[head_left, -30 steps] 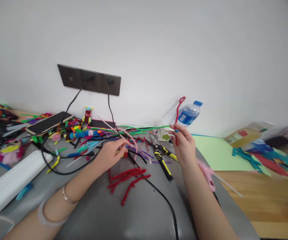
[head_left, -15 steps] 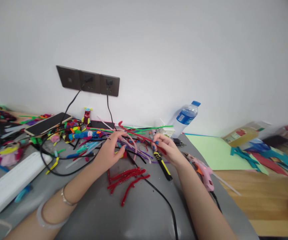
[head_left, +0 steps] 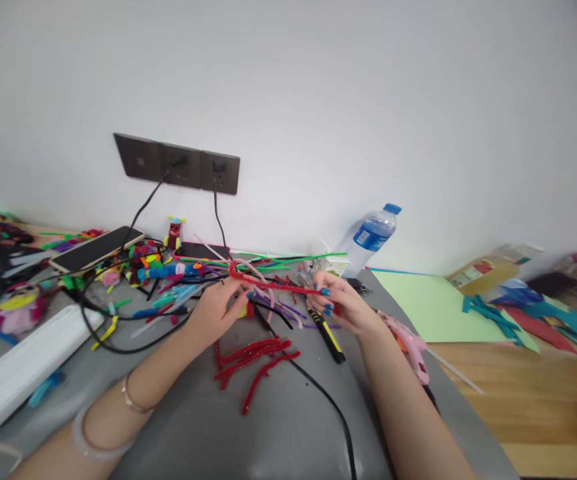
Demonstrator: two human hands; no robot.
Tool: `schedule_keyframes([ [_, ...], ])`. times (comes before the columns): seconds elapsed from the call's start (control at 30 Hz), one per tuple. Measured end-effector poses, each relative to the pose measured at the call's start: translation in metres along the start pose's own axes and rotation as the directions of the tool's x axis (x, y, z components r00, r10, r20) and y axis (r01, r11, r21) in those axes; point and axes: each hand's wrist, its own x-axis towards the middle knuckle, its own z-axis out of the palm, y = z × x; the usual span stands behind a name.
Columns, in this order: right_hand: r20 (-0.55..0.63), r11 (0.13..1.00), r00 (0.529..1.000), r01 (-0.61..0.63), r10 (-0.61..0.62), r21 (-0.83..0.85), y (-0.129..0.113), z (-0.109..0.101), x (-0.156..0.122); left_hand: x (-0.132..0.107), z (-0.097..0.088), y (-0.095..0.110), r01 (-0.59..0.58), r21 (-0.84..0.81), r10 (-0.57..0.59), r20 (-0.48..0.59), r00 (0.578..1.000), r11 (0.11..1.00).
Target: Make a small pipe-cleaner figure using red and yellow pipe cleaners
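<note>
A red pipe cleaner stretches between my two hands above the table, its left end bent into a small hook. My left hand pinches it near that bent end, thumb and fingers together. At the other end, my right hand grips the pipe cleaner between thumb and fingertips with blue nails. Below them, several cut red pipe cleaner pieces lie on the grey tabletop. A black and yellow utility knife rests just under my right hand.
A pink glue gun lies beyond my right forearm. A water bottle leans near the wall. To the left are a white power strip, a phone and colourful pipe cleaner figures. Black cables cross the table.
My left hand, earlier spread beside the pipe cleaner, has closed on its bent end. The pipe cleaner has come lower and nearer level, and my right hand has turned slightly.
</note>
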Motion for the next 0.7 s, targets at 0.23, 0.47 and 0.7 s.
schedule_keyframes([
  [0.23,-0.059,0.999,0.997,-0.039,0.04,0.006,-0.0002,-0.0051,0.0021,0.0054,0.0031,-0.0043,0.122,-0.149,-0.163,-0.303,0.939,0.981],
  [0.47,-0.025,0.998,0.998,-0.06,0.059,-0.029,0.0003,-0.0009,0.0019,0.0071,-0.0044,0.0005,0.072,0.036,-0.063,-0.212,0.975,0.997],
  [0.7,-0.132,0.999,0.991,0.008,-0.003,0.037,0.002,-0.0094,0.004,0.0051,-0.0051,0.0032,0.006,0.031,-0.001,-0.147,0.989,1.0],
])
